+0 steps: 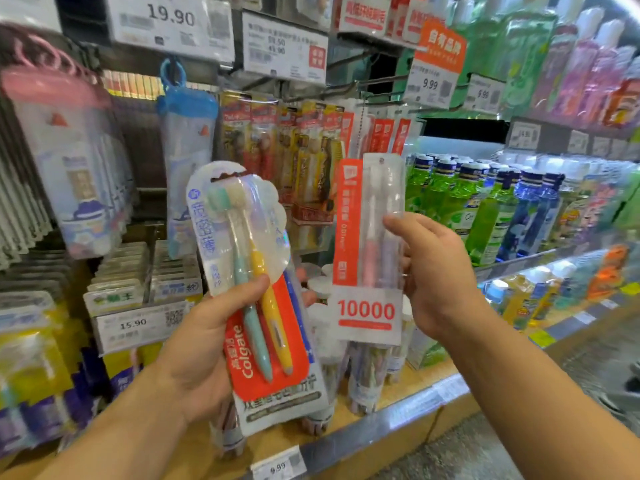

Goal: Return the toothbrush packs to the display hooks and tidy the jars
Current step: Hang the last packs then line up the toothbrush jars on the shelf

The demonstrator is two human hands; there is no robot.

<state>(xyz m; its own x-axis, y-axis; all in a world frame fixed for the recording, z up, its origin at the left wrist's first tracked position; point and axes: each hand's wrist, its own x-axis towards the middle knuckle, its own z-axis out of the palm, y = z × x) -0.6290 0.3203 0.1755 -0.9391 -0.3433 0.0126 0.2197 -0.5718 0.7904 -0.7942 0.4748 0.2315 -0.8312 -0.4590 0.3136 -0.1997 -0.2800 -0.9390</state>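
right hand (436, 271) grip pinched orange-labelled pack (367, 251) upright, hang-hole topmost | empty display hook (377, 81) directly above, nearer this hand | left hand (201, 344) grip clasped Colgate pack (256, 289), tilted

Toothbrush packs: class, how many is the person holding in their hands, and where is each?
2, perhaps more hidden. The Colgate pack with teal and yellow brushes is in the left hand. The orange-striped clear pack is in the right hand.
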